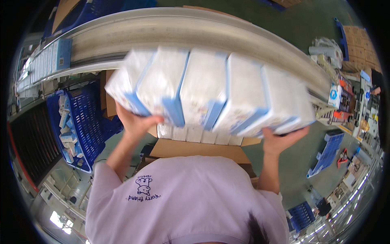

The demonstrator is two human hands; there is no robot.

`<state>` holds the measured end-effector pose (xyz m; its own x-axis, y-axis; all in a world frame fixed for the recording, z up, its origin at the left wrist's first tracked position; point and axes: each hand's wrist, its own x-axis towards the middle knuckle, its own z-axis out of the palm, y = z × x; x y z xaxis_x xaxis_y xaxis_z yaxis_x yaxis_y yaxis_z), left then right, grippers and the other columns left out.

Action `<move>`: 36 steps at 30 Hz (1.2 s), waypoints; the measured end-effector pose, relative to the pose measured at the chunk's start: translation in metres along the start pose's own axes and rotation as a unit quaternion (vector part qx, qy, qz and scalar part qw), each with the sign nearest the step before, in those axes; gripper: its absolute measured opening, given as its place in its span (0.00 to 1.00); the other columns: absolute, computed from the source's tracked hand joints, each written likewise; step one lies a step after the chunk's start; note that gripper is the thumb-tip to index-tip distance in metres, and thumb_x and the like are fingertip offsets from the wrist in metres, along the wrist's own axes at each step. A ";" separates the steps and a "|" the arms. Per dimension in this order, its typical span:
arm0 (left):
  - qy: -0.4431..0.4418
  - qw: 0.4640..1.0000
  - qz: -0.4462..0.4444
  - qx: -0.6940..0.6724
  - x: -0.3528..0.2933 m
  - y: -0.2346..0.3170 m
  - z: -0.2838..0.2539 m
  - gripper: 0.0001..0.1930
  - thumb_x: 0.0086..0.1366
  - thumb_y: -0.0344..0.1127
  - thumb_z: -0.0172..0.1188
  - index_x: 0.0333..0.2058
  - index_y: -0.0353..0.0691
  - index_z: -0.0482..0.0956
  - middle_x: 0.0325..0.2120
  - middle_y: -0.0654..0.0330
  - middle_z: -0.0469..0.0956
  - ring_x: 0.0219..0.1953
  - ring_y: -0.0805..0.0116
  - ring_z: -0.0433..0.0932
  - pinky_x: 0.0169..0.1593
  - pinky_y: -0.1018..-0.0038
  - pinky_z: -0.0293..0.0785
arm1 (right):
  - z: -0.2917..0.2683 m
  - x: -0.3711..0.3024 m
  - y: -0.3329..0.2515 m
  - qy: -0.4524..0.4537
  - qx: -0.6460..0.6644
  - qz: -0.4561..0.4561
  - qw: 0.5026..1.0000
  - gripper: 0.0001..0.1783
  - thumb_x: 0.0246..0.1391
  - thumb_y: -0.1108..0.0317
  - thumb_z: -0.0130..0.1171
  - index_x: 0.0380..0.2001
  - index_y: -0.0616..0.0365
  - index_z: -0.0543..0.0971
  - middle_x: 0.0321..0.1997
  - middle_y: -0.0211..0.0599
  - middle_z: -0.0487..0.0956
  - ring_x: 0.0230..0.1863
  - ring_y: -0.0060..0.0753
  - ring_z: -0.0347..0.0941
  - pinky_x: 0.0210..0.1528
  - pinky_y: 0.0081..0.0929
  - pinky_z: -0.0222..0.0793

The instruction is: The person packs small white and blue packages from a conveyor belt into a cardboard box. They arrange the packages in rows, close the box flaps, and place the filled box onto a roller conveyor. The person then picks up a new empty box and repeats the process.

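Note:
Between my two hands hangs a row of several white soft packs with blue edges (203, 83), which look like tissue packs, pressed side by side and slightly blurred. My left hand (136, 121) grips the left end from below, its thumb along the near face. At the other end, my right hand (282, 140) closes on the lower edge, thumb on the near side. Underneath the row is an open cardboard box (199, 149), with more white packs (195, 135) showing inside. Part of that box is hidden by the held row and my body.
A conveyor belt (183, 34) curves across the far side, with a line of blue-and-white packs (61, 55) at its left. Left of the box stands a blue plastic basket (87, 122) holding loose packs. Stacked cartons (359, 44) and a blue crate (326, 152) are at right.

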<state>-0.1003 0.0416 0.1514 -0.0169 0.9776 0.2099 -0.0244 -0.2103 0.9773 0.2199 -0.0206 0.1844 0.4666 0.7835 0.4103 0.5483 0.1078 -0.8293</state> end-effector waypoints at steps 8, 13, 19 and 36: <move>-0.335 0.751 -0.410 0.395 0.045 -0.074 0.014 0.41 0.47 0.70 0.55 0.35 0.28 0.77 0.29 0.48 0.79 0.29 0.58 0.79 0.35 0.70 0.75 | 0.045 0.015 0.101 -0.485 -0.290 0.270 0.779 0.53 0.42 0.32 0.52 0.55 0.72 0.58 0.47 0.64 0.71 0.53 0.53 0.67 0.54 0.36 0.62; -0.415 0.747 -0.360 0.374 0.081 -0.122 0.019 0.50 0.45 0.69 0.58 0.60 0.39 0.57 0.55 0.44 0.61 0.55 0.58 0.65 0.58 0.72 0.59 | 0.079 0.037 0.142 -0.560 -0.316 0.124 0.756 0.55 0.41 0.25 0.43 0.52 0.73 0.65 0.50 0.56 0.71 0.50 0.53 0.69 0.53 0.32 0.64; -0.244 0.851 -0.361 0.291 0.029 -0.039 0.003 0.50 0.53 0.63 0.56 0.60 0.28 0.47 0.61 0.39 0.44 0.64 0.56 0.46 0.62 0.65 0.51 | 0.001 0.021 0.074 -0.421 -0.062 0.258 0.867 0.57 0.41 0.37 0.59 0.59 0.74 0.51 0.63 0.62 0.51 0.66 0.48 0.47 0.63 0.37 0.48; 0.068 0.792 -0.562 0.227 -0.069 -0.159 -0.119 0.38 0.57 0.66 0.47 0.51 0.35 0.66 0.51 0.48 0.68 0.53 0.56 0.68 0.50 0.68 0.67 | -0.069 -0.051 0.167 -0.214 -0.149 0.367 0.893 0.44 0.54 0.37 0.40 0.57 0.68 0.56 0.57 0.51 0.59 0.56 0.42 0.55 0.54 0.37 0.50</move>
<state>-0.2140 0.0062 -0.0217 -0.3482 0.5272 -0.7751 0.2604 0.8487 0.4603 0.3353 -0.0847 0.0509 0.5034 0.7451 -0.4375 0.3943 -0.6486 -0.6511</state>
